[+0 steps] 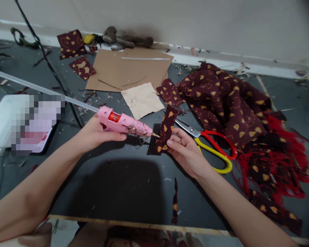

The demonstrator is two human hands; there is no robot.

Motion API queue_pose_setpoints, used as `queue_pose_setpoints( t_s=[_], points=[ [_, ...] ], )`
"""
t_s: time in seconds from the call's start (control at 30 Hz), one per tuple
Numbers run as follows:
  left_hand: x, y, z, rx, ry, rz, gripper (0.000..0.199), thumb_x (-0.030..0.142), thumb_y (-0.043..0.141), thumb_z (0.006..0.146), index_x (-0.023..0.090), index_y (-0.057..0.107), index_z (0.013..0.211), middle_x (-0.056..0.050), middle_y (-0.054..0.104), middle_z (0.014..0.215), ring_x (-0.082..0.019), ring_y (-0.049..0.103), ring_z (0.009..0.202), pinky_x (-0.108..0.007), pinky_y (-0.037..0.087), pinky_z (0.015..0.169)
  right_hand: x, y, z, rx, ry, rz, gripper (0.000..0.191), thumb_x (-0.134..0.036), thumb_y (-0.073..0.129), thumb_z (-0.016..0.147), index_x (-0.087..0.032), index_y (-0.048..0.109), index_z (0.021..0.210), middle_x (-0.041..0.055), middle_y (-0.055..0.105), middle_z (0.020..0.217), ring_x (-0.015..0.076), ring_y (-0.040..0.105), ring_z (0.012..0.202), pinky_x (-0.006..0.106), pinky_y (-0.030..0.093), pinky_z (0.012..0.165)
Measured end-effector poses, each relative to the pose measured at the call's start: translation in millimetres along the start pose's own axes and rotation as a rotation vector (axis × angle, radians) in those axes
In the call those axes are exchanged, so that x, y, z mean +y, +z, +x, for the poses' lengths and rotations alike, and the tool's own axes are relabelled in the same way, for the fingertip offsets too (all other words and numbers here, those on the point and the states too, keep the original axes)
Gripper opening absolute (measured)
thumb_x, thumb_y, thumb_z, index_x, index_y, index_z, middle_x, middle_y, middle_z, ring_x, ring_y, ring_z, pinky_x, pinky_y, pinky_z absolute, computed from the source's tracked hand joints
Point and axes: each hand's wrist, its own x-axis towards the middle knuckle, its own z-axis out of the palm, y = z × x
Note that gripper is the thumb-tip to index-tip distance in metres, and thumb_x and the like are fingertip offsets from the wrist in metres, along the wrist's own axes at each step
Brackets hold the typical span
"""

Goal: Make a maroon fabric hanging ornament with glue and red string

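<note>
My left hand (100, 133) is closed round a pink hot glue gun (125, 122), with a long clear glue stick (77, 103) poking out of its back end. The metal nozzle points right and meets, or nearly meets, a small dark maroon fabric strip (167, 125) with a yellow leaf print. That strip is pinched upright between the fingers of my right hand (184, 147). Behind the right hand lie scissors (216, 144) with one red and one yellow handle. A narrow fabric scrap (175, 202) rests near the table's front edge.
Bunched maroon cloth (221, 99) and tangled red threads (285, 161) cover the right side. Brown cardboard (113, 68) and a cream fabric square (142, 101) lie ahead. A phone (47, 127) is at left, beside a black cable (45, 55). A grey stuffed toy (128, 39) lies by the wall.
</note>
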Motion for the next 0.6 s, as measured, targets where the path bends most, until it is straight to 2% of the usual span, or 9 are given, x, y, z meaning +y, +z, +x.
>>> queue_pose_setpoints(
  t_s=[0.1, 0.27, 0.37, 0.47, 0.53, 0.6],
  points=[
    [3.0, -0.1, -0.9, 0.012, -0.037, -0.055, 0.024, 0.013, 0.079, 0.051, 0.015, 0.073, 0.075, 0.000, 0.073, 0.073, -0.015, 0.067, 0.071, -0.021, 0.053, 0.065, -0.5, 0.0, 0.5, 0.012, 0.002, 0.002, 0.017, -0.015, 0.068, 0.077, -0.022, 0.059, 0.090, -0.0044, 0.066, 0.080, 0.0061, 0.061, 0.073, 0.017, 0.048, 0.071],
    [3.8, 0.6, -1.8, 0.005, -0.008, -0.061, 0.025, 0.012, 0.079, 0.052, 0.015, 0.073, 0.076, 0.000, 0.073, 0.075, -0.014, 0.067, 0.073, -0.019, 0.053, 0.068, 0.1, -1.4, 0.0, 0.008, 0.004, -0.021, 0.018, -0.017, 0.069, 0.077, -0.023, 0.059, 0.091, -0.0040, 0.067, 0.082, 0.0071, 0.062, 0.074, 0.019, 0.048, 0.072],
    [2.4, 0.9, -2.2, -0.003, 0.006, -0.063, 0.018, 0.013, 0.078, 0.053, 0.014, 0.073, 0.071, -0.001, 0.072, 0.066, -0.011, 0.063, 0.059, -0.015, 0.048, 0.051, 0.4, -1.5, -0.6, 0.009, 0.006, -0.038, 0.018, -0.019, 0.069, 0.077, -0.022, 0.058, 0.092, -0.0026, 0.067, 0.084, 0.0088, 0.062, 0.075, 0.021, 0.049, 0.073],
    [2.5, 1.0, -2.2, -0.014, 0.031, -0.076, 0.017, 0.012, 0.077, 0.054, 0.014, 0.073, 0.071, -0.001, 0.071, 0.061, -0.009, 0.058, 0.047, -0.012, 0.036, 0.037, 0.4, -1.2, -0.4, 0.024, 0.003, -0.032, 0.019, -0.018, 0.070, 0.076, -0.022, 0.058, 0.091, -0.0037, 0.066, 0.081, 0.0079, 0.061, 0.073, 0.020, 0.048, 0.072],
    [3.0, 1.0, -1.6, 0.002, 0.041, -0.059, 0.017, 0.013, 0.077, 0.054, 0.014, 0.073, 0.071, -0.001, 0.071, 0.060, -0.009, 0.058, 0.048, -0.012, 0.034, 0.035, 0.4, -1.2, -0.1, 0.025, 0.001, -0.029, 0.020, -0.018, 0.070, 0.076, -0.023, 0.058, 0.091, -0.0042, 0.066, 0.080, 0.0075, 0.061, 0.073, 0.019, 0.048, 0.072],
    [2.9, 0.7, -0.6, 0.032, 0.029, -0.026, 0.017, 0.014, 0.077, 0.052, 0.013, 0.072, 0.069, -0.002, 0.070, 0.060, -0.011, 0.059, 0.051, -0.013, 0.037, 0.037, 0.3, -1.4, -0.1, 0.021, 0.000, -0.034, 0.020, -0.019, 0.070, 0.076, -0.023, 0.058, 0.091, -0.0036, 0.066, 0.081, 0.0082, 0.061, 0.073, 0.020, 0.049, 0.073]
  ],
)
